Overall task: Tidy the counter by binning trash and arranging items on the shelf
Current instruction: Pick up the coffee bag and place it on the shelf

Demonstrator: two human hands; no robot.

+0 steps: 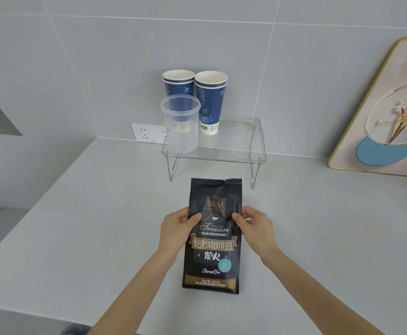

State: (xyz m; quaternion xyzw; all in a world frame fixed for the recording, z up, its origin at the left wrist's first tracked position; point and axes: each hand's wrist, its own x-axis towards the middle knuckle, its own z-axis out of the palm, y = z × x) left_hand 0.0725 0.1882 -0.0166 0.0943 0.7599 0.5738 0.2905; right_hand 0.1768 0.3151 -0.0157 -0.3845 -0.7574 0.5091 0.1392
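Observation:
A black coffee bean bag (212, 247) stands upright on the grey counter (76, 226), held from both sides. My left hand (177, 230) grips its left edge and my right hand (254, 229) grips its right edge, thumbs on the front. Behind it a clear acrylic shelf (236, 151) on metal legs stands against the wall. On the shelf's left part are a clear plastic container (180, 124) and two stacks of blue paper cups (211, 100), (178, 82).
A gold-framed decorative board (386, 117) leans on the wall at the right. A white wall socket (149, 133) sits low behind the shelf's left side. The counter's left edge drops off at the left.

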